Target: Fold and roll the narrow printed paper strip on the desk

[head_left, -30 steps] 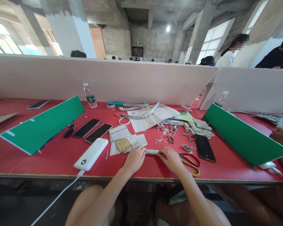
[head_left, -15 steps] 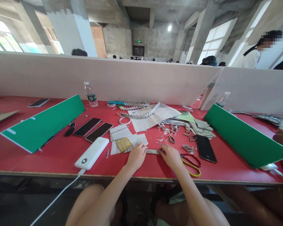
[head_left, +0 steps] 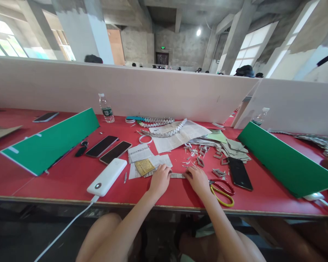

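Between my two hands a printed paper strip point(head_left: 177, 175) lies stretched out flat, low over the red table. The fingers of my left hand point(head_left: 160, 179) are closed on its left end. At the other end, my right hand point(head_left: 197, 178) pinches the strip; its fingertips are partly hidden. Scissors point(head_left: 221, 193) with one red and one yellow handle lie beside my right wrist. Cut paper pieces point(head_left: 144, 165), one of them yellow, are just beyond my left hand. Small folded paper links point(head_left: 218, 172) and scraps are scattered past my right hand.
A white power bank point(head_left: 107, 177) with a cable and two phones point(head_left: 115, 152) lie on the left. Another black phone point(head_left: 239, 173) is at the right. Green dividers point(head_left: 287, 160) flank the space. Behind are a folded paper chain point(head_left: 166, 133), newspaper point(head_left: 180, 137) and a bottle point(head_left: 106, 108).
Both hands keep hold of the paper strip in nearly the same pose. The view has shifted slightly, and the person at the far right has moved mostly out of the picture.
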Demonstrator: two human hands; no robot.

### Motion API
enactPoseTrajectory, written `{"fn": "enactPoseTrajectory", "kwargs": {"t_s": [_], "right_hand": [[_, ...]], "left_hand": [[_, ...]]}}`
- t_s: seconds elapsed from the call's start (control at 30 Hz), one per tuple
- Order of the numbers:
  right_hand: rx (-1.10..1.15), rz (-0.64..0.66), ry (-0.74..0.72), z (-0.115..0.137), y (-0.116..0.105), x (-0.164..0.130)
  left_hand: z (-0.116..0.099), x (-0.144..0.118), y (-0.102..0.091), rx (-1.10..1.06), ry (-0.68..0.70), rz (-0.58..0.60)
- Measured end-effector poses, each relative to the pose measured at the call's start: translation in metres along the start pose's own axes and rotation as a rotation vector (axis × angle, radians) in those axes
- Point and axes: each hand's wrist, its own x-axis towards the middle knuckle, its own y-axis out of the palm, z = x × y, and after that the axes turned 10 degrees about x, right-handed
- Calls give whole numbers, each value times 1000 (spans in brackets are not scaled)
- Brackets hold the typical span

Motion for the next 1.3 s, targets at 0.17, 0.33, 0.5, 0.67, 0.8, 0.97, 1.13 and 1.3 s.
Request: {"fn": "enactPoseTrajectory", "kwargs": {"t_s": [0.17, 0.33, 0.5, 0.67, 0.8, 0.97, 1.13, 1.3], "right_hand": [[2, -19, 12, 1, 0, 0], [21, -21, 8, 1, 1, 0], [54, -25, 23, 1, 1, 0], [76, -22, 47, 1, 2, 1], [54, -40, 62, 1, 5, 0], [-56, -97, 84, 6, 6, -3], [-53, -80, 71, 10, 6, -4], [-37, -94, 95, 9, 7, -6]], "left_hand": [[0, 2, 0, 4, -4, 5], [0, 3, 0, 12, -8, -3], [0, 4, 1, 22, -20, 9], [-3, 4, -1, 86, 12, 5], [-10, 5, -4, 150, 141, -1], [-20, -2, -2, 205, 167, 55], [-21, -19, -1, 144, 136, 114], [-16, -24, -3, 117, 122, 202]]}}
